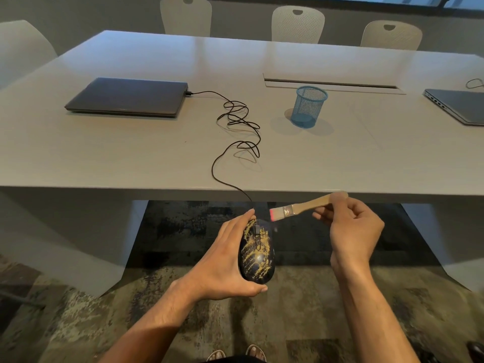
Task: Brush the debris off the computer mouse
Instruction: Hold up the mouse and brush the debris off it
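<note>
Yellowish debris (pixel 255 251) is streaked across the top of a black wired computer mouse (pixel 257 258), which is held in the air below and in front of the near edge of the grey surface (pixel 157 153), above the patterned carpet (pixel 170 323). The mouse is gripped from its left side by the left hand (pixel 225 260), thumb at its rear end and fingers along its front. A small wooden-handled brush (pixel 296 206) is pinched at the handle end by the right hand (pixel 351 231), its pink-tipped bristles held just above the front of the mouse. The black cable (pixel 235 127) is run from the mouse over the surface to a closed laptop (pixel 128 96). A blue mesh pen cup (pixel 309 106) is stood farther right, and a second laptop (pixel 458 104) is seen at the right edge.
</note>
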`<action>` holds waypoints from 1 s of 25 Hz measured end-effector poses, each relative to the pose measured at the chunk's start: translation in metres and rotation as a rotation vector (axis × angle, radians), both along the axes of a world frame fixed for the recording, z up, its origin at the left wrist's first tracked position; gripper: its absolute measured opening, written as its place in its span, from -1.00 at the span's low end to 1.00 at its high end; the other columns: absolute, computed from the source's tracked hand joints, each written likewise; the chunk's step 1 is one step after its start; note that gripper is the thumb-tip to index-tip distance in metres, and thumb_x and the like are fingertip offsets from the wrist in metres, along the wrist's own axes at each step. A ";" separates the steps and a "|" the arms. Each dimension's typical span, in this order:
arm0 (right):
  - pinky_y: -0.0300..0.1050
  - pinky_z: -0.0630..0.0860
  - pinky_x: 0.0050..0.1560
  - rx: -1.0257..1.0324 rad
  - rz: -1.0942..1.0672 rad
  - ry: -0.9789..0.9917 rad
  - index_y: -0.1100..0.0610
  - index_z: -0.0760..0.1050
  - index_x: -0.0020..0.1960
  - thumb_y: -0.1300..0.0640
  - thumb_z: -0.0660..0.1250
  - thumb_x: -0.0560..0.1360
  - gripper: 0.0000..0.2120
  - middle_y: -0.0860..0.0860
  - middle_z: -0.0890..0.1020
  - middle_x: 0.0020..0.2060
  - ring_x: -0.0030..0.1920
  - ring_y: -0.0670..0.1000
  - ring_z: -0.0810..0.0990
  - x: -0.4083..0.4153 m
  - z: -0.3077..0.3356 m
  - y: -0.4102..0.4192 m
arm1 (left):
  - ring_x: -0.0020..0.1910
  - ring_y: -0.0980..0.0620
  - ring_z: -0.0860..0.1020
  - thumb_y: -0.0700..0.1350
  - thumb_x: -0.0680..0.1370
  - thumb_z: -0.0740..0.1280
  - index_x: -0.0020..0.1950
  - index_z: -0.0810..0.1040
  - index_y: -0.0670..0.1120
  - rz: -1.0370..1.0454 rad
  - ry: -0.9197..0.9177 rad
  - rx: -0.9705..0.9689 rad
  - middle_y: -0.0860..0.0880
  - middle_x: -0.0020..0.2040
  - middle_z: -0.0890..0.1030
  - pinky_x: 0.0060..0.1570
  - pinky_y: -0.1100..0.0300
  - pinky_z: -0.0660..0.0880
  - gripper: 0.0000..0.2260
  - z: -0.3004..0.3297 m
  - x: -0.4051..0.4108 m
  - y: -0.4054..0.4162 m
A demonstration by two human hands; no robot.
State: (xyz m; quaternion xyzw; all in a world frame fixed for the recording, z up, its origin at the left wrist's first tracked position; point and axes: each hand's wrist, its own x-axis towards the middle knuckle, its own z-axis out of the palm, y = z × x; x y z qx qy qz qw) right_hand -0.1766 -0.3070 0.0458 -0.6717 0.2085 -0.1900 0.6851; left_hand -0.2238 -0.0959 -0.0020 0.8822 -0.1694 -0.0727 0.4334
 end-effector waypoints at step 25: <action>-0.07 0.69 -0.15 -0.006 0.033 -0.026 0.23 0.63 -0.10 0.10 0.38 0.58 -0.80 0.13 0.72 -0.28 -0.26 0.06 0.75 0.003 -0.011 0.000 | 0.45 0.21 0.11 0.13 0.22 0.60 0.52 -0.17 0.22 -0.006 -0.001 0.001 0.35 0.32 0.08 0.47 0.16 0.16 0.14 0.001 0.004 -0.003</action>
